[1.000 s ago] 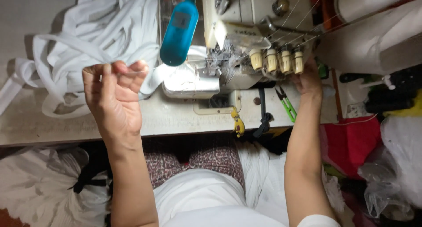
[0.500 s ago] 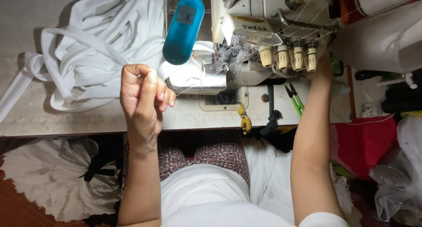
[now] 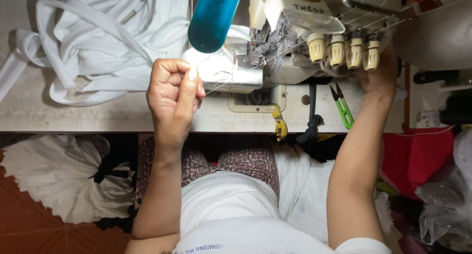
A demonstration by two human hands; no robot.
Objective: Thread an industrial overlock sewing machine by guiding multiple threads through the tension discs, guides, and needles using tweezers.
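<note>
A white overlock sewing machine [image 3: 295, 42] stands on the pale table [image 3: 98, 116]. My left hand [image 3: 173, 94] is closed in front of its left side, thumb and forefinger pinching a thin white thread [image 3: 236, 77] that runs taut up to the right into the machine. My right hand [image 3: 379, 74] reaches up under the row of cream tension knobs [image 3: 344, 50] on the machine's right side; its fingers are hidden behind them. A blue lamp head [image 3: 214, 18] hangs above the needle area.
A heap of white fabric strips [image 3: 108, 32] covers the table's left. Green thread snips [image 3: 341, 106] lie right of the machine. A yellow tag [image 3: 280, 126] and a black cord [image 3: 312, 121] hang at the table's edge. A white bundle [image 3: 64, 180] and red fabric [image 3: 425, 160] lie below.
My left hand went from spread open at the left to a closed pinch on the thread, moving right toward the machine. The view has moved closer. My right hand stays by the knobs.
</note>
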